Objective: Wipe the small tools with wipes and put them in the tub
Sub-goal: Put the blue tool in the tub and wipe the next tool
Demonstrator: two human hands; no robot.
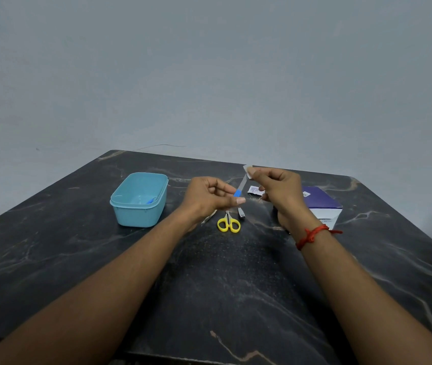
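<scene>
My left hand [209, 197] pinches the blue handle of a thin nail file [240, 185] and holds it tilted up above the table. My right hand [278, 189] pinches a small white wipe [248, 172] around the file's upper tip. A light blue tub [139, 199] stands to the left of my hands, with a small blue-handled tool inside it. Yellow-handled scissors [228, 223] and a nail clipper [241, 213] lie on the table below my hands. Another metal tool [209, 216] is partly hidden under my left wrist.
A torn white wipe sachet [254, 190] lies between my hands. A purple and white box [321, 204] stands at the right, behind my right wrist. The dark marble table [236, 285] ends at a grey wall close behind.
</scene>
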